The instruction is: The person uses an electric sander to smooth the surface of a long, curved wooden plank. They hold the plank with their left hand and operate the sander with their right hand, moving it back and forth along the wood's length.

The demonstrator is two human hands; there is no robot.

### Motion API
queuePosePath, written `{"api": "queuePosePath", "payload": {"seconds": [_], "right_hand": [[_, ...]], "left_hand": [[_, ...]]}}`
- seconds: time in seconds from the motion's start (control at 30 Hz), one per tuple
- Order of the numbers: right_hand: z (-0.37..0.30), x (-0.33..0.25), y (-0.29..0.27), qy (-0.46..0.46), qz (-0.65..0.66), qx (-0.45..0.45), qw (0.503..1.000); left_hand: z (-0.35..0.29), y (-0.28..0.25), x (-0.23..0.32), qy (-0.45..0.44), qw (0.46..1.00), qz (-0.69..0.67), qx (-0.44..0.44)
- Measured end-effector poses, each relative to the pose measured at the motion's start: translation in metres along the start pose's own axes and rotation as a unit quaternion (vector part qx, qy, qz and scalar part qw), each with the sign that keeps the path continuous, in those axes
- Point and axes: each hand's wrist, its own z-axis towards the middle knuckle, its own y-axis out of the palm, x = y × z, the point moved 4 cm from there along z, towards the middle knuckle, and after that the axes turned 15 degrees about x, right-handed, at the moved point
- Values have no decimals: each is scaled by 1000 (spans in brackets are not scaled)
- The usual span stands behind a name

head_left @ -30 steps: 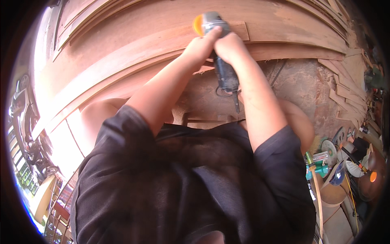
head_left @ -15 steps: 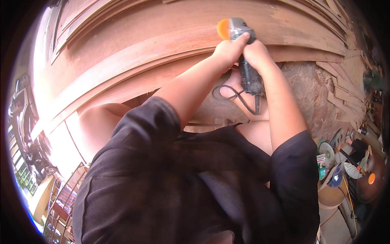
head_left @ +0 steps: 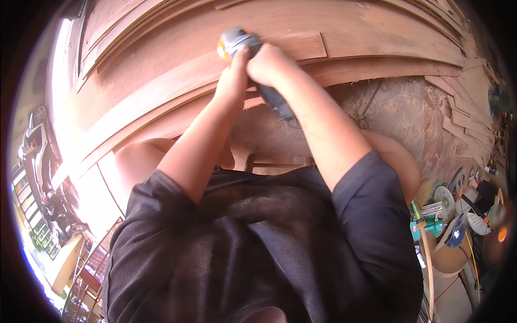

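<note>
Both of my hands grip an angle grinder [head_left: 277, 102] with a dark body, a grey metal head and an orange part at its far left end. My left hand [head_left: 233, 74] is closed near the head, its thumb up against the tool. Just right of it, my right hand [head_left: 269, 63] wraps round the body. The grinder lies slanted, its rear end pointing toward me over the ground. Its head is over a long reddish wooden board [head_left: 177, 89]; whether the disc touches the wood is hidden.
A shorter wooden strip [head_left: 309, 46] lies on the board beside my right hand. More boards [head_left: 134, 32] are stacked beyond. Wood offcuts [head_left: 463, 118] pile up at the right. Tools and discs [head_left: 444, 202] crowd the lower right. A motorbike [head_left: 43, 161] stands far left.
The grinder and both hands have moved left along the board. The tool now tilts more, and the strip's right end shows. My right knee has come into view.
</note>
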Motion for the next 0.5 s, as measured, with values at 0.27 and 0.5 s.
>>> {"api": "queuePosePath", "payload": {"seconds": [0.27, 0.5], "right_hand": [[5, 50, -43, 25, 0, 1, 1000], [24, 159, -98, 149, 119, 139, 972]], "left_hand": [[-17, 64, -3, 0, 998, 16, -62], [-37, 182, 27, 6, 969, 150, -196]]}}
